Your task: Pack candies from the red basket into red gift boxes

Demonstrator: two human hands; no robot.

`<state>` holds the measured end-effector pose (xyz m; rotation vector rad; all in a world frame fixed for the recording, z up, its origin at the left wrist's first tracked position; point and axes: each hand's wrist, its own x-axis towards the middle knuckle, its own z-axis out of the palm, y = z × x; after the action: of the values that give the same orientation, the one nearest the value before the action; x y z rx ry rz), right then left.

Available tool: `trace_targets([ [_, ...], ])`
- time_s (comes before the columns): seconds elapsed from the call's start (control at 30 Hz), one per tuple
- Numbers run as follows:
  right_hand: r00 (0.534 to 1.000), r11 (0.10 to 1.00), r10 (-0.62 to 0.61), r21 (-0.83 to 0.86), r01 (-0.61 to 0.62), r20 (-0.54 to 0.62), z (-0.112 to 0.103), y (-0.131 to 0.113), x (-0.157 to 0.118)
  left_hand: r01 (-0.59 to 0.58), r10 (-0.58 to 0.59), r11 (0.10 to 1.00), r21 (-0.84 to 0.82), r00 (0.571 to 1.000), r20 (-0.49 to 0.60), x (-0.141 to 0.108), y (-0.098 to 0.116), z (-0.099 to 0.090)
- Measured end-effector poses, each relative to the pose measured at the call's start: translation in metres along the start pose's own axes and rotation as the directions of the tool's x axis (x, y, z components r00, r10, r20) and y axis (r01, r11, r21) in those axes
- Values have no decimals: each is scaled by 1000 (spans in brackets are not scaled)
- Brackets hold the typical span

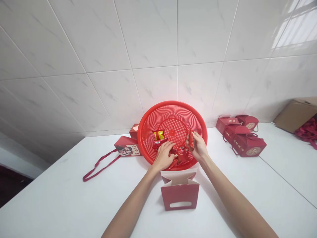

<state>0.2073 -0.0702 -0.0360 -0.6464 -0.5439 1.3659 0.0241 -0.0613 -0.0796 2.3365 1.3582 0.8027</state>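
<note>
A round red plastic basket (173,109) leans tilted near the wall, with several red-wrapped packets (182,153) in its lower part and a yellow and red packet (158,135) at the left. My left hand (164,156) reaches over the basket's lower rim, its curled fingers at the packets; what they grip, if anything, is hidden. Above the right side of the basket, my right hand (198,147) holds a small red packet (191,138) upright between thumb and fingers. In front of the basket stands an open dark red paper box (180,194) with its top flaps up.
Left of the basket lies a red printed box (127,146) with a ribbon handle (99,162); another red box (134,131) is behind it. Several closed red boxes (250,145) stand at the right. A cardboard carton (294,114) with dark red ribbons (307,130) sits far right.
</note>
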Motion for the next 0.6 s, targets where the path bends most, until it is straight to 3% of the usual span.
trace_targets([
  [0.13,989,997,50,-66,-41,142,2,-7,-3,32,-39,996,79,995,95,-3,7,-4],
  [0.27,976,987,77,-151,-46,206,2,-11,-4,54,-65,993,108,993,95,-3,15,-8],
  [0.4,982,973,86,-226,-47,166,3,-9,-4,75,-80,994,79,994,71,-2,20,-8],
  [0.6,994,980,111,-165,-113,-22,3,-5,-2,79,-89,991,110,992,91,-1,26,-8],
])
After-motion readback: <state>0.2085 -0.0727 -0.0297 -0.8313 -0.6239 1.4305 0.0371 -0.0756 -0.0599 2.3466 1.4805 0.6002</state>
